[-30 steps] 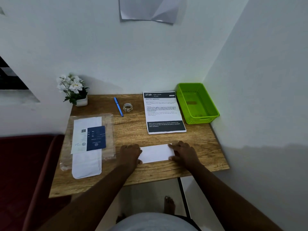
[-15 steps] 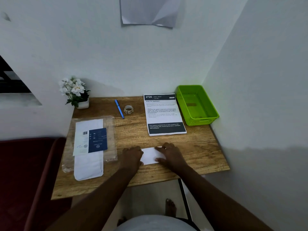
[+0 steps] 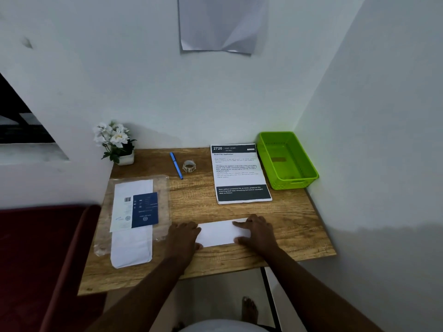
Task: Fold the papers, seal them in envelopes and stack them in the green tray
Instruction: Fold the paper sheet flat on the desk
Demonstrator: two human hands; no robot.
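Your right hand [image 3: 257, 232] has slid back out to the far end of the paper [image 3: 221, 233], so the crease looks pressed, though I can't see it clearly. Both hands lie flat, fingers straight, gripping nothing; your left hand [image 3: 183, 238] pins the other end. The tray [image 3: 309, 172] sits empty beyond your right, by the wall. Bare counter [image 3: 287, 226] lies between.

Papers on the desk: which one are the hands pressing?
The small blank folded paper at the near edge; the printed sheet lies untouched beside the green tray.
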